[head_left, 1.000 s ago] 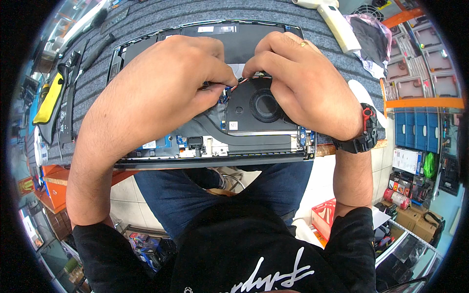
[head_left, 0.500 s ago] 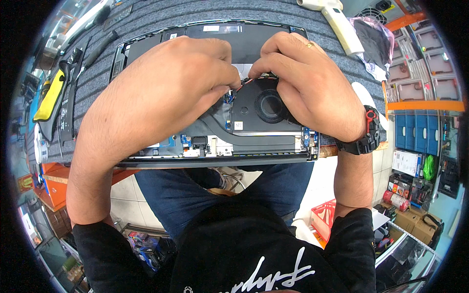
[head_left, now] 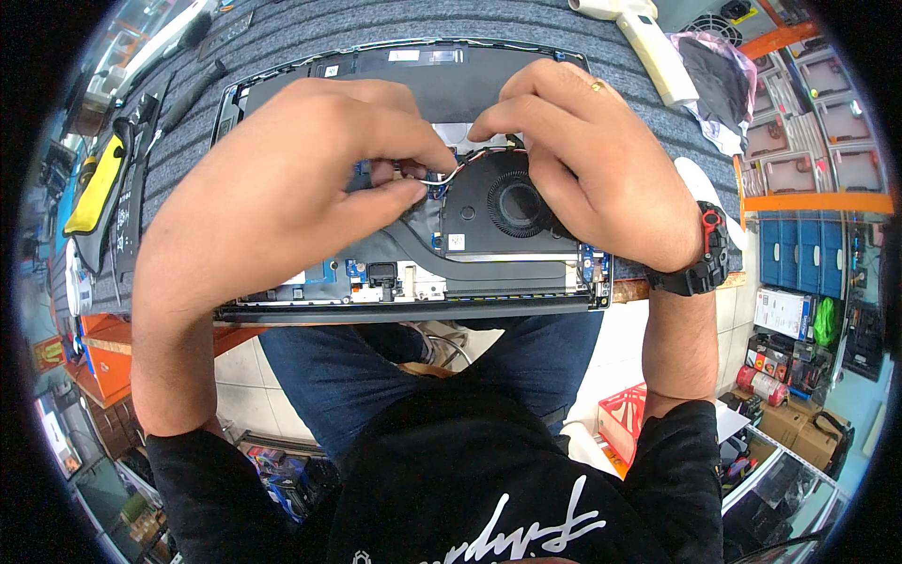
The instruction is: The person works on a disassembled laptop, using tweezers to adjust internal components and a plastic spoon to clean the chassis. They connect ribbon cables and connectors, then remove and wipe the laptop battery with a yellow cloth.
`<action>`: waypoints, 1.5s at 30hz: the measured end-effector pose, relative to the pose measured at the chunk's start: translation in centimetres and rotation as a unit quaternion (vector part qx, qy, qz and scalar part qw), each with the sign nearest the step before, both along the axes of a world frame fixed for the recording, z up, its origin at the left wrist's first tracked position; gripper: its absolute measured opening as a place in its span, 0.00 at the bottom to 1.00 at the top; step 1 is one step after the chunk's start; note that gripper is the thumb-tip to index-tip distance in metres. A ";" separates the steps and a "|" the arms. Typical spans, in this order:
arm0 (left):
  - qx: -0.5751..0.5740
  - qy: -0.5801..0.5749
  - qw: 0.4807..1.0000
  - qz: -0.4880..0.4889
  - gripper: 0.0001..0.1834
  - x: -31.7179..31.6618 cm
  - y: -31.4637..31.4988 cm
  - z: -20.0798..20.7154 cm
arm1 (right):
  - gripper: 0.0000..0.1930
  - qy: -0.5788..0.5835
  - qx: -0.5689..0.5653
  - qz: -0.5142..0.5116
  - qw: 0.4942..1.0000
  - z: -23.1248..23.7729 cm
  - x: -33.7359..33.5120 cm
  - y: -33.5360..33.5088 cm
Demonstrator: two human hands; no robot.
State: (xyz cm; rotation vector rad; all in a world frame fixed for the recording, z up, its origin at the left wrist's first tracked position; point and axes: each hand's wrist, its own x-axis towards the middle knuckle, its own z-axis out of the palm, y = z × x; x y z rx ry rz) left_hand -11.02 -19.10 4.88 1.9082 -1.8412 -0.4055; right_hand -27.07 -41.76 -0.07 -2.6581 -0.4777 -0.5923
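Note:
An opened laptop (head_left: 413,315) lies bottom side up before me, its boards and round cooling fan (head_left: 519,205) exposed. A thin bundle of white, red and black cables (head_left: 462,165) runs along the fan's upper left edge. My left hand (head_left: 329,160) reaches over the laptop's left side. Its index fingertip meets the cables, while the thumb lies apart below, near their white stretch. My right hand (head_left: 592,155) is over the fan's right side, index finger bent out near the cables' upper end. Its thumb and lower fingers come down by the fan, partly hidden. Nothing shows in its grasp.
A ribbed grey mat (head_left: 310,28) covers the bench. At left lie a yellow-and-black tool (head_left: 99,183) and a dark-handled screwdriver (head_left: 193,94). A cream heat gun (head_left: 648,47) and a dark crumpled cloth (head_left: 719,85) rest at far right. Shelves with blue drawers (head_left: 799,254) stand beyond.
My left hand has shifted left, its thumb and index finger parting. More of the white cable shows beside the fan. My right index finger has lifted slightly off the cables.

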 end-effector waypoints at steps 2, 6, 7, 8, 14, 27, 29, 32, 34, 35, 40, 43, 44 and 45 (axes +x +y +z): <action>0.017 0.027 0.999 0.020 0.13 0.4 0.5 0.4 | 0.18 0.003 0.024 0.001 1.000 0.2 0.0 -0.2; 0.004 0.032 0.999 0.012 0.14 1.1 1.4 0.0 | 0.14 0.002 0.021 0.006 1.000 0.7 0.3 0.0; -0.001 0.036 0.999 0.012 0.14 1.2 1.6 -0.2 | 0.14 0.009 0.031 0.006 0.999 0.9 0.4 0.1; -0.007 0.040 0.999 0.006 0.14 1.2 1.7 -0.4 | 0.13 0.012 0.034 0.009 0.999 1.1 0.4 0.2; -0.025 0.012 0.999 0.024 0.13 1.5 2.0 -0.8 | 0.10 0.046 0.039 0.065 0.996 3.3 1.9 0.3; -0.107 -0.095 0.990 0.018 0.15 2.7 3.6 -1.3 | 0.14 0.137 0.038 0.137 0.980 3.6 4.0 1.0; -0.114 -0.089 0.989 0.019 0.15 2.3 3.7 -1.2 | 0.16 0.125 0.026 0.126 0.984 3.2 3.7 1.2; -0.111 -0.105 0.988 0.026 0.16 2.3 3.8 -1.2 | 0.18 0.117 0.013 0.114 0.987 3.0 3.8 1.3; -0.130 -0.120 0.983 0.047 0.16 2.7 3.9 -1.3 | 0.19 0.116 0.010 0.107 0.987 3.1 3.9 1.5; -0.128 -0.110 0.985 0.041 0.17 3.0 3.9 -1.3 | 0.20 0.103 0.011 0.099 0.990 3.1 3.8 1.5; -0.100 -0.086 0.991 0.018 0.15 2.4 4.1 -2.1 | 0.17 0.093 0.007 0.099 0.991 2.8 3.7 2.1; -0.099 -0.085 0.991 0.037 0.14 1.7 3.7 -2.8 | 0.15 0.092 0.016 0.093 0.991 2.3 3.8 2.4; -0.099 -0.083 0.991 0.042 0.14 1.6 3.6 -3.0 | 0.15 0.090 0.014 0.090 0.992 2.2 3.8 2.4; -0.106 -0.081 0.990 0.050 0.14 1.4 3.4 -3.2 | 0.14 0.096 0.018 0.090 0.991 2.1 3.8 2.4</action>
